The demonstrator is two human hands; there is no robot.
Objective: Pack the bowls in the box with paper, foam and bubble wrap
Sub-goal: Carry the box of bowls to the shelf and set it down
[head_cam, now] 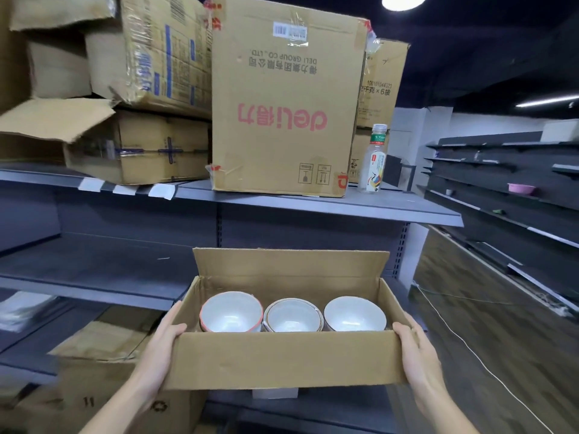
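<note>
left grip [159, 349] and right grip [419, 355] clasp box [282, 361] ends; three bowls [293, 316] inside between them

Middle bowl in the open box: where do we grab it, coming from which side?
Probably from straight above, pinching the rim of the middle bowl at its far edge, one finger inside. It sits upright, mouth up, with the left bowl and right bowl close on either side, so side access looks blocked, and the near wall of the box covers its front.
</note>
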